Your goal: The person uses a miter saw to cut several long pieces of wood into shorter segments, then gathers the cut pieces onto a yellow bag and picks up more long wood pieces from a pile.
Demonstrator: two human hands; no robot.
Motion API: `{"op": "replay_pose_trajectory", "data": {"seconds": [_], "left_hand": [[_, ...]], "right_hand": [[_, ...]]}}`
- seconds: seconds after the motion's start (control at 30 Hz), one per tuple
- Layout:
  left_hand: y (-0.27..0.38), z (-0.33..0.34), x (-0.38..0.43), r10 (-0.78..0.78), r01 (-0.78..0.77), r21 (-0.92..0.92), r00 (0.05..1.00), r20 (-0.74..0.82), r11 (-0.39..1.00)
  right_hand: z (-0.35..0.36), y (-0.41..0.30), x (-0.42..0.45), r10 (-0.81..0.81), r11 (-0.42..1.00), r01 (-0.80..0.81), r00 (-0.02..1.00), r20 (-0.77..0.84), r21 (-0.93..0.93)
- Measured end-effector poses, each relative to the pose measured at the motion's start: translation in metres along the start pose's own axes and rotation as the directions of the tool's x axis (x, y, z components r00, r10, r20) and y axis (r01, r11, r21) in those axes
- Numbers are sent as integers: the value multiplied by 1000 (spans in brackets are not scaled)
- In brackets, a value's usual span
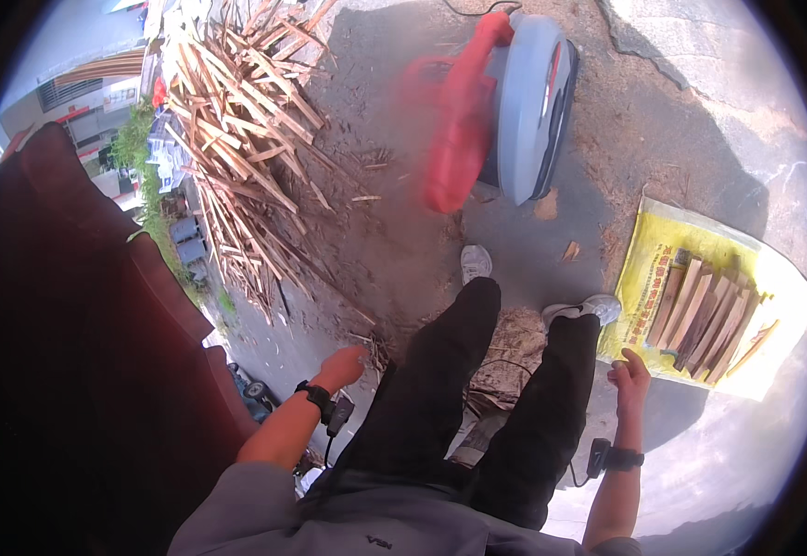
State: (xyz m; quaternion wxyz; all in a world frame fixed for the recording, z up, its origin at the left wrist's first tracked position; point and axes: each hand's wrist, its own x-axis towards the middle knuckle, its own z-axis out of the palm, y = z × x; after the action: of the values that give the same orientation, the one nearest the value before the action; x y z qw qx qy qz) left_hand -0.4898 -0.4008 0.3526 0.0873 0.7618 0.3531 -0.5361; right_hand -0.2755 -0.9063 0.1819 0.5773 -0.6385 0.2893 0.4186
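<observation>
My left hand (343,368) is at my left side, out beyond my thigh, with its fingers pointing towards a small heap of wood scraps (377,353). Whether those fingers grip anything is hidden. At my right side my right hand (631,377) hangs with its fingers partly curled and one finger extended, holding nothing. Closest to it is a yellow printed woven sack (633,278) spread on the ground. Several short wooden sticks (706,316) lie side by side on that sack. A dark strap with a small device circles each wrist.
Ahead stands a large red and grey power tool (532,104), its red part blurred, with a cable (476,12) behind. A tangled pile of wooden strips (243,132) spreads at far left. Pale wood debris (514,347) lies between my legs. A dark red shape (97,347) blocks the left side.
</observation>
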Motion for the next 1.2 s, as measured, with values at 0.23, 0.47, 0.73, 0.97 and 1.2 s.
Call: {"op": "replay_pose_trajectory", "data": {"seconds": [0.23, 0.47, 0.73, 0.97, 1.2], "left_hand": [[-48, 45, 27, 27, -10, -165, 995, 101, 986], [-123, 47, 84, 63, -34, -353, 996, 71, 935], [-216, 76, 109, 131, -143, -490, 990, -60, 860], [-229, 116, 103, 229, -277, -636, 960, -159, 720], [-269, 72, 99, 14, 21, -793, 999, 38, 609]], "right_hand": [[37, -18, -52, 151, 948, -160, 987, -55, -274], [174, -82, -99, 179, 913, -168, 984, -3, -373], [384, -175, -114, 71, 932, 43, 952, 297, -360], [513, -190, -114, 90, 937, 62, 908, 410, -343], [620, -162, -90, 209, 931, 45, 747, 631, -362]]}}
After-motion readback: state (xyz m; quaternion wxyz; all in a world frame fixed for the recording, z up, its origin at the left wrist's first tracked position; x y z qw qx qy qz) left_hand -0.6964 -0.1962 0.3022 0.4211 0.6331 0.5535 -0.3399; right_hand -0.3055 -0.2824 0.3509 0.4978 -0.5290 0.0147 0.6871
